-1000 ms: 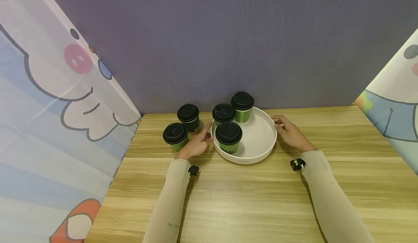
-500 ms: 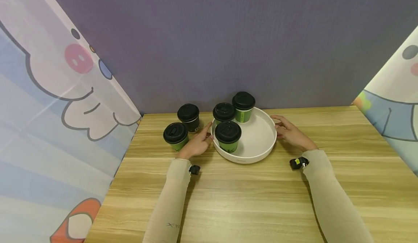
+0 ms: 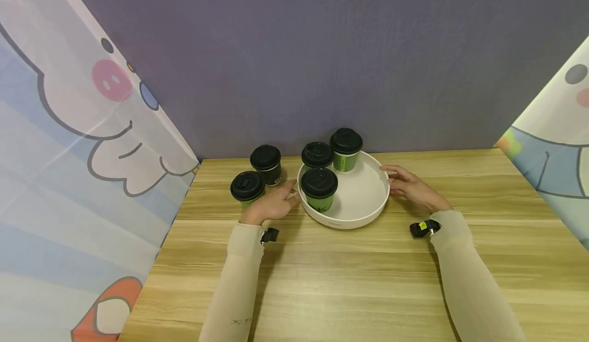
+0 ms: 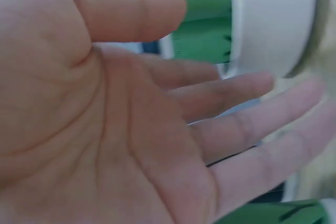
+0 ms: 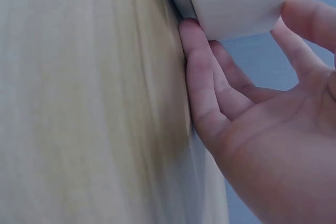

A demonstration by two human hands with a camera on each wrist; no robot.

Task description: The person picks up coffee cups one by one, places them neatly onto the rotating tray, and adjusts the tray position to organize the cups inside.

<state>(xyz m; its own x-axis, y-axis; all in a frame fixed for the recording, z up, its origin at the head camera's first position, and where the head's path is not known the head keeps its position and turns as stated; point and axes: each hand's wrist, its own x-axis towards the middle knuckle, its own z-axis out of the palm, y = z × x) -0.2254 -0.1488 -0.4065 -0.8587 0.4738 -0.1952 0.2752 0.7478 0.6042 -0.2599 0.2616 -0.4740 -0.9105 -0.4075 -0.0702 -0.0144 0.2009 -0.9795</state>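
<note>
1. Left hand [image 3: 274,202]: released, with fingers stretched out and thumb held apart from them, just beside the left side of the round white tray [image 3: 363,191]; contact with its wall not possible to tell.
2. Right hand [image 3: 416,192]: not clenched, with fingers slightly bent and fingertips [image 5: 192,29] touching the outer wall of the tray at its right side, without grasping it.
3. Between both hands: the tray, on the wood-patterned table [image 3: 349,280].
4. Inside the tray, upright, with black lids: the front cup [image 3: 319,202], green; behind it and partly hidden, the left cup [image 3: 317,154]; near the back wall, the back cup [image 3: 345,161], also green.
5. Left of the tray, upright on the table, also with black lids: a dark cup [image 3: 269,171] and, closer to the person, a green cup [image 3: 247,187], partly covered by the left hand.
6. On the forearms: pale sleeves [image 3: 239,280], with small black devices [image 3: 269,235] at the wrists.
7. Behind the table: a grey-violet panel [image 3: 294,66].
</note>
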